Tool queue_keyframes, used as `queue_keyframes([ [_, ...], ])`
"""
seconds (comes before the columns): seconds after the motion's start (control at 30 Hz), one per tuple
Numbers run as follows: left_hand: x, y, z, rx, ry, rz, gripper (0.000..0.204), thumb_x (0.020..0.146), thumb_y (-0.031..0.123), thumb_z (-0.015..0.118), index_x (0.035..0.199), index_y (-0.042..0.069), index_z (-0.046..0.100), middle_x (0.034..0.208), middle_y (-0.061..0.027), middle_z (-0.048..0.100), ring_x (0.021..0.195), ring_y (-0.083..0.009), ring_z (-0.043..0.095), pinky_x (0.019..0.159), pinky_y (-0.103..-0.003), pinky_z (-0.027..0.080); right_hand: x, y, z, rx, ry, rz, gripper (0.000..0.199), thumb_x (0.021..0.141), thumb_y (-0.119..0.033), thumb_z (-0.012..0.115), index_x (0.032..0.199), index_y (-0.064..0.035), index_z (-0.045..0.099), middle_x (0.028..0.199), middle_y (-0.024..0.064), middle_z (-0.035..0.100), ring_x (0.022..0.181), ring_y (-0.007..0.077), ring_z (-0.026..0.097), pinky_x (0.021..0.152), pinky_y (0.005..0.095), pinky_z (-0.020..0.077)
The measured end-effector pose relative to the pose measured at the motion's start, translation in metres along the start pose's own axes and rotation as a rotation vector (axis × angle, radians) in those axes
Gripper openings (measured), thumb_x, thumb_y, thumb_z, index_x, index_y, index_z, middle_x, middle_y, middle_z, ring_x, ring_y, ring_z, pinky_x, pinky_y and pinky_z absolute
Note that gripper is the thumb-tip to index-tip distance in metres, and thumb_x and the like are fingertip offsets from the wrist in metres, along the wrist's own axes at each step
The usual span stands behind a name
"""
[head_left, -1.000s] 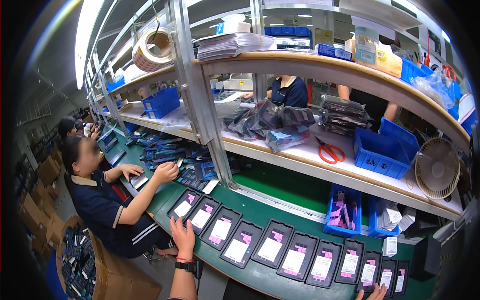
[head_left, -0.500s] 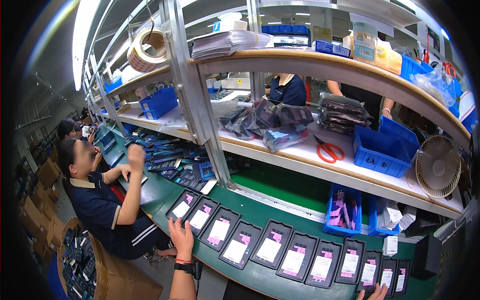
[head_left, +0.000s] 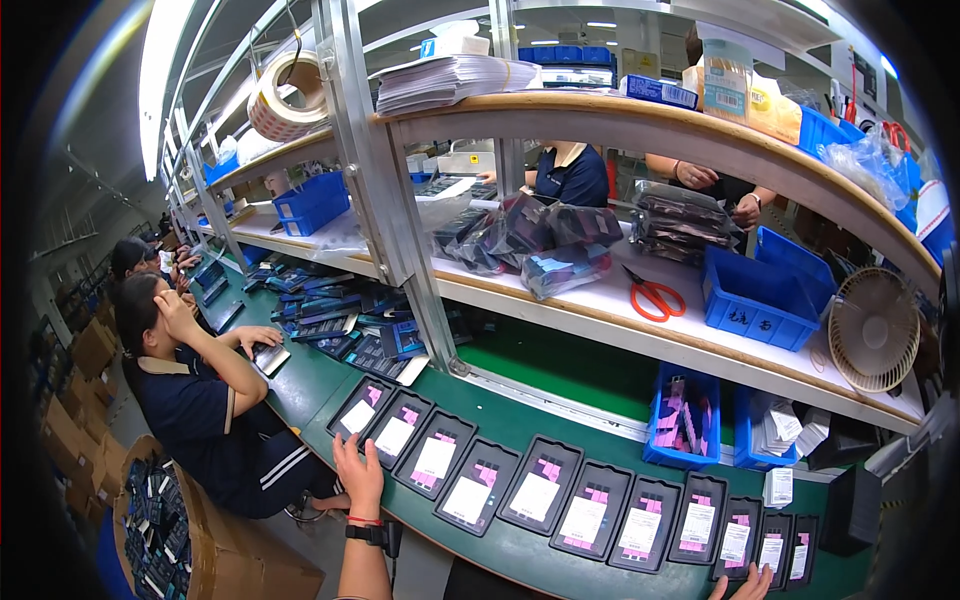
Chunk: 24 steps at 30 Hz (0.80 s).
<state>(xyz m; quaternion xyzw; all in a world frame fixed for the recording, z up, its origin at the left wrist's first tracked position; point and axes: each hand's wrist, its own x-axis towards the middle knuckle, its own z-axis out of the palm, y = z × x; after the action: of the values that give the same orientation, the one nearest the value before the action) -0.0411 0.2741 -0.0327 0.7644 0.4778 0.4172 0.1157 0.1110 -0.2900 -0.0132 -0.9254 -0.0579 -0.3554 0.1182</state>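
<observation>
A row of shallow black trays (head_left: 540,484) runs along the bench, each bearing a white paper slip (head_left: 581,521) and pink pieces (head_left: 598,492). At the row's left end my left hand (head_left: 358,478) is open, fingers spread and pointing up, by the near edge of the leftmost trays (head_left: 361,405). It holds nothing that I can see. My right hand (head_left: 748,586) shows only partly at the lower edge, its fingers apart at the near ends of the right-hand trays (head_left: 738,538). Whether its fingertips touch a tray, I cannot tell.
Behind the trays stand blue bins of pink pieces (head_left: 683,420) and folded white papers (head_left: 775,430). Dark boxes (head_left: 345,310) are heaped at the left, beside a seated co-worker (head_left: 190,400). A shelf holds bagged goods (head_left: 570,250), red scissors (head_left: 655,296), a blue bin (head_left: 760,300) and a fan (head_left: 873,325).
My hands stay nearly where they were; the view has shifted slightly. The seated co-worker's raised hand has moved to the head. Behind the shelf, another person's hands have come up near the bagged goods.
</observation>
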Motion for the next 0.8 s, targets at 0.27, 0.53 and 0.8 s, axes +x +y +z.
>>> queue_keyframes([
  [0.27,-0.0009,-0.0031,0.0024,0.001,0.012,0.004,0.042,0.089,0.029,0.053,0.113,-0.005,0.054,0.132,-0.0291,0.038,0.122,-0.0430,0.037,0.100,-0.047,0.032,0.0007,-0.0041,-0.0017,-0.009,-0.007,0.031,0.047,0.084,-0.039,0.061,0.117,-0.0063,0.055,0.126,0.0189,0.048,0.121,0.0355,0.041,0.101,0.0466,0.0311],
  [0.53,0.0000,-0.0010,0.0007,-0.002,-0.002,0.004,0.041,0.089,0.029,0.053,0.112,-0.005,0.053,0.132,-0.0289,0.037,0.121,-0.0426,0.038,0.099,-0.047,0.032,0.0000,-0.0039,-0.0018,-0.009,-0.012,0.036,0.046,0.085,-0.038,0.060,0.117,-0.0057,0.054,0.127,0.0183,0.048,0.122,0.0351,0.041,0.102,0.0465,0.0305],
  [0.8,-0.0008,-0.0040,0.0018,0.013,0.006,-0.006,0.042,0.089,0.029,0.052,0.115,-0.004,0.051,0.133,-0.0284,0.037,0.122,-0.0420,0.038,0.099,-0.046,0.032,0.0003,-0.0052,-0.0027,-0.022,-0.017,0.031,0.046,0.085,-0.038,0.060,0.117,-0.0055,0.055,0.126,0.0183,0.048,0.121,0.0349,0.042,0.103,0.0468,0.0309],
])
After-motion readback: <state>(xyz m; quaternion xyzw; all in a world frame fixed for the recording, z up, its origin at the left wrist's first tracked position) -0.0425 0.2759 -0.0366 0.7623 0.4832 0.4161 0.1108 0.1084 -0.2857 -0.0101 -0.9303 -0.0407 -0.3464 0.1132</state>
